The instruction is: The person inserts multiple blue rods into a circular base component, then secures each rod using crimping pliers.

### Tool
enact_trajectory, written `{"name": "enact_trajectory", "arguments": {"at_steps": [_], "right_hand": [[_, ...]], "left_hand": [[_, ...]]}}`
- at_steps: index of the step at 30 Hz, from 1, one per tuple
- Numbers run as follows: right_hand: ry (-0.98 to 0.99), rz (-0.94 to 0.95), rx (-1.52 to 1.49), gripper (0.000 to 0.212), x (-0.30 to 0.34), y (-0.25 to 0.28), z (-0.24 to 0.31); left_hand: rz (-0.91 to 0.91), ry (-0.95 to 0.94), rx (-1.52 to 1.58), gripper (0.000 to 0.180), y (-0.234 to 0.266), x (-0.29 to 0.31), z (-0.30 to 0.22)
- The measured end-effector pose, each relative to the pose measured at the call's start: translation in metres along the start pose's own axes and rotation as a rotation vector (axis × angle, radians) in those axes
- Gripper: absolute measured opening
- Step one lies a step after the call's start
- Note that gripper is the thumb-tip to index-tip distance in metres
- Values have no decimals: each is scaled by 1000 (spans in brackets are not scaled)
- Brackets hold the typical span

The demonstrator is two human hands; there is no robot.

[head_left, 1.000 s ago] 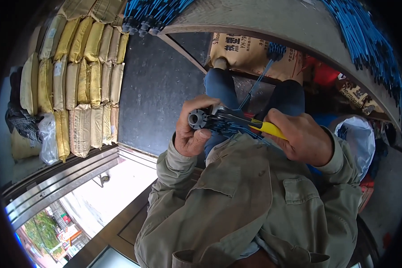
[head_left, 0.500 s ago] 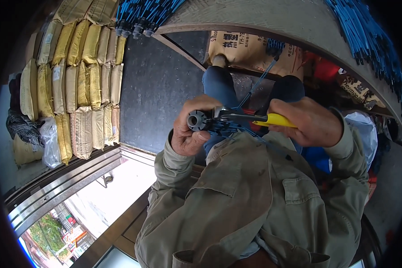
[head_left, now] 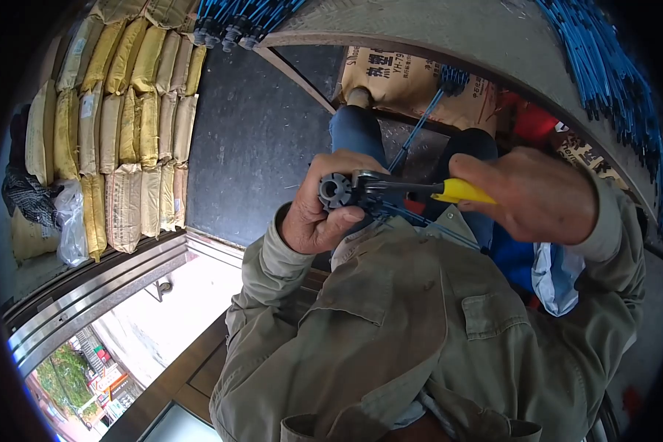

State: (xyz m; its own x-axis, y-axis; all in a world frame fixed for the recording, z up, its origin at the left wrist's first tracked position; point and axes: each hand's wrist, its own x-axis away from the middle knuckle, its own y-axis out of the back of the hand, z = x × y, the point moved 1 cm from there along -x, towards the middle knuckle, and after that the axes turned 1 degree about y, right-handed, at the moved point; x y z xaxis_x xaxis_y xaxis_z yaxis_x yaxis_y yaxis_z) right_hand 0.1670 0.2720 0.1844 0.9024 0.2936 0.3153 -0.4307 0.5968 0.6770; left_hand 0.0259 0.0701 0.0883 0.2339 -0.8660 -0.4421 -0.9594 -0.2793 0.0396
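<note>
My left hand (head_left: pixel 313 210) is wrapped round a grey, slotted plastic fitting (head_left: pixel 344 197) with a round hole in its end. Several thin blue strands with black parts (head_left: pixel 427 221) hang from it toward my lap. In my right hand (head_left: pixel 534 195) is a pair of pliers (head_left: pixel 408 186) with yellow handles, held level. Their jaws lie against the fitting, beside my left fingers. What exactly the jaws grip is too small to tell.
A curved grey tabletop (head_left: pixel 420 29) spans the far side, with blue strand bundles (head_left: pixel 618 81) at its right and more (head_left: pixel 232 26) at its left. Stacked sacks (head_left: pixel 125 132) stand at left by a dark board (head_left: pixel 250 147). A printed brown sack (head_left: pixel 390 81) lies beyond my knees.
The fitting has turned and shifted slightly right in my left hand. My right hand has moved outward to the right, and the plier jaws now sit at the fitting's edge.
</note>
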Motion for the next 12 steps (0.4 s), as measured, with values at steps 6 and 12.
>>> {"name": "enact_trajectory", "arguments": {"at_steps": [6, 12], "right_hand": [[81, -363, 103, 26, -12, -13, -18], [-384, -682, 879, 38, -2, 36, -162]], "left_hand": [[-374, 53, -345, 39, 8, -2, 5], [-936, -97, 134, 49, 90, 20, 9]]}}
